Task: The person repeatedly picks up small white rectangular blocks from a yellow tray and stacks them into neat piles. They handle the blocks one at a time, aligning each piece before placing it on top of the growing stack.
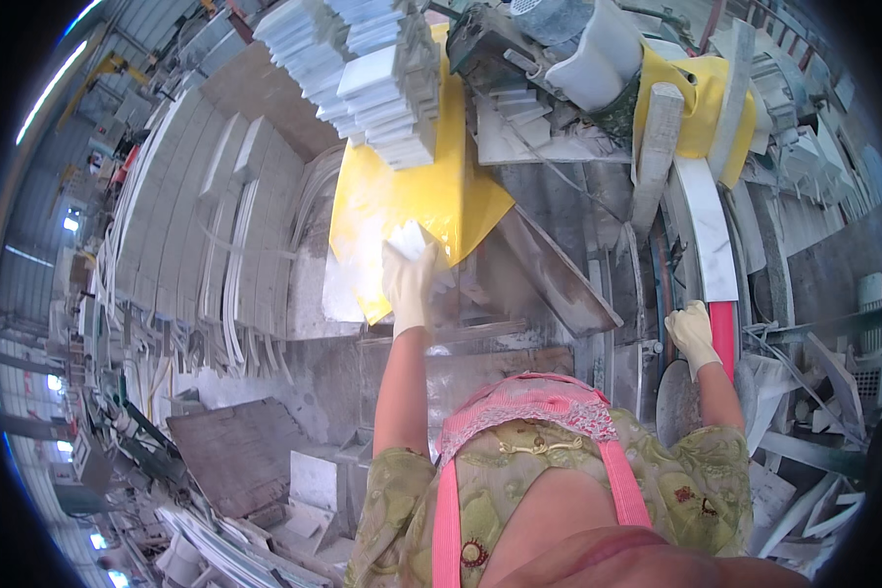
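Note:
My left hand [408, 279], in a pale glove, is closed round a small white stone piece [412, 241] over the near part of a yellow sheet [451, 196]. Beyond it, stacks of white stone tiles [387, 93] rest on the same sheet. My right hand [693, 336], gloved too, has its fingers curled beside a red strip [721, 338], close to the near end of a long white marble strip [708, 235]. Whether anything is inside those curled fingers is hidden.
Large grey slabs [157, 211] lean in a row at the left. A machine with a pale cover [598, 59] stands at the far side, near upright stone-like posts [657, 147]. A brown board [554, 269] slants right of the yellow sheet. Stone offcuts [823, 377] crowd the right.

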{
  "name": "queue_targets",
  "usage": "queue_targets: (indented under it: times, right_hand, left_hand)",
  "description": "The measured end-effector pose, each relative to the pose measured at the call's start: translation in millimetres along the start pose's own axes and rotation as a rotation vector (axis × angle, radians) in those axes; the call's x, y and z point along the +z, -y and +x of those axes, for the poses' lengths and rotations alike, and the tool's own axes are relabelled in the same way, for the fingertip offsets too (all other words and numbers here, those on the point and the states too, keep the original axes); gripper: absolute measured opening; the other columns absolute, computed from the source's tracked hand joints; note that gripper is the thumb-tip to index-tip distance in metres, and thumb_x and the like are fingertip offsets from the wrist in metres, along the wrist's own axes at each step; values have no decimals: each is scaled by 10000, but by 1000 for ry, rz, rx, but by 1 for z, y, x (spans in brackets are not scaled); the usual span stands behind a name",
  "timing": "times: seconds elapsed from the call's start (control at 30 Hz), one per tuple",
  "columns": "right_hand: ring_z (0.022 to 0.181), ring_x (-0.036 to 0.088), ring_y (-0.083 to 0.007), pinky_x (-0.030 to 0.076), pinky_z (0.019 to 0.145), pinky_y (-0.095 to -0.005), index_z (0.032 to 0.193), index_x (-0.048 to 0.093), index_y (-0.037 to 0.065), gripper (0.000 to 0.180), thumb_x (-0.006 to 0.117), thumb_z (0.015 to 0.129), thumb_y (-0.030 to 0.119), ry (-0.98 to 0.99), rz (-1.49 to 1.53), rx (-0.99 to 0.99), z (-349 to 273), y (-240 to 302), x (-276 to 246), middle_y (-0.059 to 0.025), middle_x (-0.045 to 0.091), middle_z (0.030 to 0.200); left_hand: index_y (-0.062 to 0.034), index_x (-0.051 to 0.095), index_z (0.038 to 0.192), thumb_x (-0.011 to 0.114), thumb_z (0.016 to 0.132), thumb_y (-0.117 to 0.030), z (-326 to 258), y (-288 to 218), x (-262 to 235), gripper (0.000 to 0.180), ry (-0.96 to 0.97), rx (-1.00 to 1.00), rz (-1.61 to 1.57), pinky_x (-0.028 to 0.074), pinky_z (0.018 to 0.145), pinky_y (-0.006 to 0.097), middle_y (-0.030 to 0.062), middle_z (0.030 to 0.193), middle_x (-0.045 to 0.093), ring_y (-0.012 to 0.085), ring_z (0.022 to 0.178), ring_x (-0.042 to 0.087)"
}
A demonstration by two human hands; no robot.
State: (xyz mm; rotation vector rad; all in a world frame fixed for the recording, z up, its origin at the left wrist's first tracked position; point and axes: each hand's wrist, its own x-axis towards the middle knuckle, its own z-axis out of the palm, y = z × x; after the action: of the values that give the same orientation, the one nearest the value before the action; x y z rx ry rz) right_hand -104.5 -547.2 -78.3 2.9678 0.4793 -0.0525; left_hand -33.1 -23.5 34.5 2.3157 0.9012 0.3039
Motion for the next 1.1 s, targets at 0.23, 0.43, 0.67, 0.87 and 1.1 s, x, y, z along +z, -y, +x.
queue_targets:
  times: [0.23,0.43,0.67,0.87,1.1]
  right_hand:
    - [794,667,-310,452,897,-414,643,721,74,317,564,867,236,-24,-8,-26,0,0,0,-141,695,688]
    - [802,676,-298,443,915,-419,652,724,86,319,547,878,225,4,-24,17,0,1,2,-134,703,712]
    - [716,673,-275,446,878,-401,653,727,124,271,552,849,192,-21,-102,-57,-1,3,-7,-111,704,703]
    - [670,649,-317,456,851,-425,636,683,85,302,565,877,223,-183,-65,-23,0,3,3,-138,675,651]
    - [796,640,-361,457,859,-434,661,710,42,315,561,866,229,-36,66,48,3,4,2,-198,677,696]
  left_hand:
    - [81,396,1425,767,732,-408,-3,2,-2,926,20,39,-92,440,1032,418,300,1326,566,416,1227,561]
    - [70,343,1477,750,749,-440,-3,3,-4,977,89,6,-118,415,1074,416,291,1409,507,411,1289,517]
    - [63,340,1482,745,743,-449,2,6,-2,987,90,10,-69,414,1074,417,284,1420,501,404,1293,517]
    - [62,494,1297,746,729,-373,0,8,3,758,27,34,-118,482,951,436,294,1190,633,423,1121,621]
    - [65,409,1413,753,743,-414,4,17,2,892,26,56,-88,446,1017,428,297,1309,570,416,1222,560]
